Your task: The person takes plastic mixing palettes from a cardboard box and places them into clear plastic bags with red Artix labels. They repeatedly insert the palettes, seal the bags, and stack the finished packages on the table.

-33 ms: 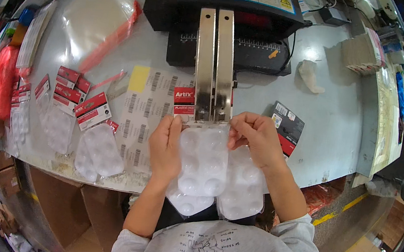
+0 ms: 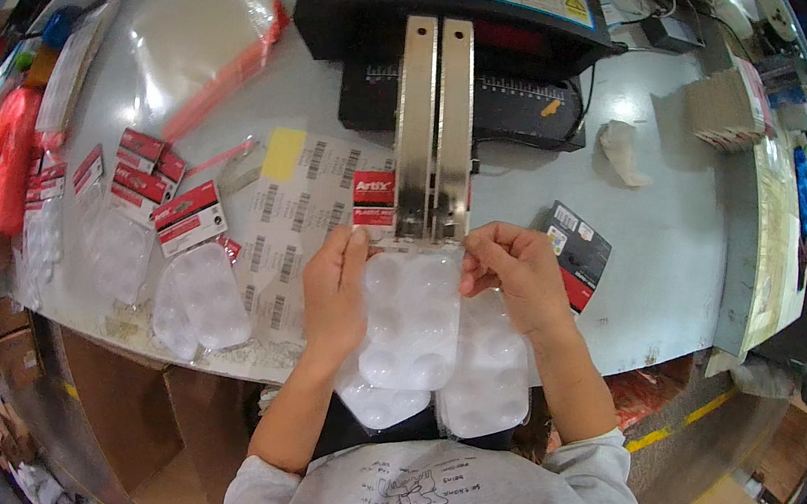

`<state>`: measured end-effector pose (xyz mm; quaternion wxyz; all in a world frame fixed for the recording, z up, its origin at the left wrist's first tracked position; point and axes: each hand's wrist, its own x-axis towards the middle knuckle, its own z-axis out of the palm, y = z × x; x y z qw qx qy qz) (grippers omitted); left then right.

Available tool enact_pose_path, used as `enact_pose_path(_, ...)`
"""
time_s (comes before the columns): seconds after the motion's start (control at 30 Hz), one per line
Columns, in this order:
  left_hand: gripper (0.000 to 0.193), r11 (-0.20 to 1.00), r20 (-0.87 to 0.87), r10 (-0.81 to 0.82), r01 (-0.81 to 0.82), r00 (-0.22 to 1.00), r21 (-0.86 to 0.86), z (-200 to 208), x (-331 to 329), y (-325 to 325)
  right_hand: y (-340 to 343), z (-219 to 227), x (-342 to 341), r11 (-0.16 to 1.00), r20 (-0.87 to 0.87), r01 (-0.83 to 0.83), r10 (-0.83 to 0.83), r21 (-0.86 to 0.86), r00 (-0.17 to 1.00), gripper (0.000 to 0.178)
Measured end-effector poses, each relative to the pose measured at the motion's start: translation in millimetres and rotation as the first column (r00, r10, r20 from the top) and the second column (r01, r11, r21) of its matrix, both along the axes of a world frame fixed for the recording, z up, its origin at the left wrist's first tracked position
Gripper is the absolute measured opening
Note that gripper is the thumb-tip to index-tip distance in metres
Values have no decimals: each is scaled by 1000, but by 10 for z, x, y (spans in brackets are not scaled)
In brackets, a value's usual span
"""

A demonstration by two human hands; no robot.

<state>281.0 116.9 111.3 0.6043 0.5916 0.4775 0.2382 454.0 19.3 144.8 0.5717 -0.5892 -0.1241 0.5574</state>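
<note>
A pale grey desk (image 2: 660,294) fills the middle of a cluttered workroom, with cardboard boxes (image 2: 106,417) below its front edge and a yellow line (image 2: 685,418) on the floor at the right. At its back stands a black machine (image 2: 342,18), and two long metal bars (image 2: 414,122) reach from it toward the person. Under the near ends of the bars lies a red and white header card (image 2: 371,198).

The bagged white tray (image 2: 409,328), moulded with round wells, hangs just below the bar ends, in front of the person's body. The left grip (image 2: 333,289) is closed on its upper left edge, thumb uppermost, while the right grip (image 2: 518,276) pinches the upper right corner between thumb and forefinger. Two more white trays show behind it, one low and to the left (image 2: 382,408), the other to the right (image 2: 487,393) under the right wrist.

Left of the hands is a sheet of barcode labels (image 2: 291,203) with a yellow patch, then several packed trays (image 2: 208,299) with red-headed cards, and beyond them a stack of clear bags (image 2: 200,26). A dark card (image 2: 580,254) with a red end lies near the right hand
</note>
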Motion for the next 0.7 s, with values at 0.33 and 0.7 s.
enact_pose_path(0.33, 27, 753, -622, 416, 132, 663, 645, 610, -1179, 808, -728, 76, 391, 843, 843, 80, 518, -532, 148, 97)
enact_pose_path(0.7, 52, 259, -809, -317, 866, 494, 427, 48, -498, 742, -889, -162, 437, 889, 885, 39, 449, -456, 127, 114)
